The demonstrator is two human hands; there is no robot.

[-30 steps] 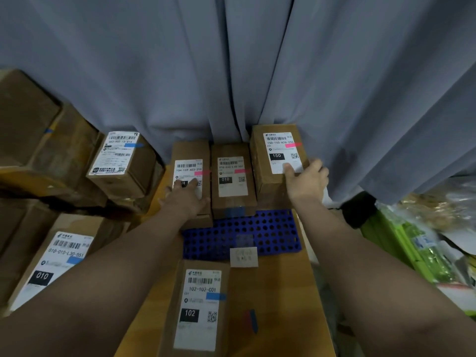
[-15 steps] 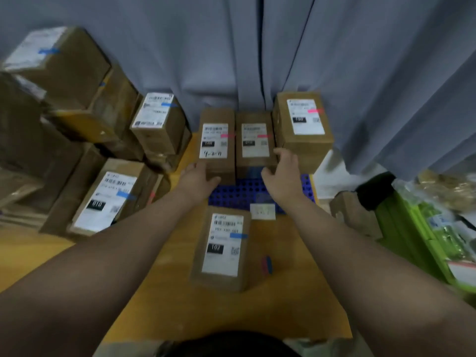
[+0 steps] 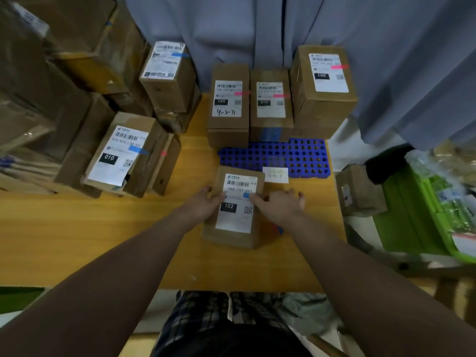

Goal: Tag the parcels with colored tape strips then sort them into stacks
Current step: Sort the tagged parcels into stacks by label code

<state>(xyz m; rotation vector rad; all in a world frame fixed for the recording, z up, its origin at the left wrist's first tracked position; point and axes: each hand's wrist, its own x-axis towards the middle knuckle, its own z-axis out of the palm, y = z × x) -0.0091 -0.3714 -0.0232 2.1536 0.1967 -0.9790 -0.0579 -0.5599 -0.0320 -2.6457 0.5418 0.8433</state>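
Note:
A brown parcel (image 3: pixel 235 222) with a white "102" label and a blue tape strip lies on the wooden table (image 3: pixel 103 228), in front of me. My left hand (image 3: pixel 204 204) holds its left side, thumb on the label. My right hand (image 3: pixel 279 206) holds its right side, thumb beside the blue strip. At the back stand three pink-tagged parcels: one marked "4-2-71" (image 3: pixel 228 124), a "010" one (image 3: pixel 270 124) and a taller one (image 3: pixel 324 106). Two blue-tagged parcels (image 3: pixel 121 155) (image 3: pixel 167 73) sit at the left.
A blue perforated tray (image 3: pixel 296 158) with a white note (image 3: pixel 275 175) lies between the pink-tagged row and the held parcel. Red and blue tape bits (image 3: pixel 279 229) stick on the table under my right wrist. More cartons pile up far left. A small box (image 3: pixel 360 191) and green bin (image 3: pixel 412 215) stand right.
Both hands have drawn back from the pink-tagged parcels at the back and taken hold of the "102" parcel. My view has tilted down toward the table.

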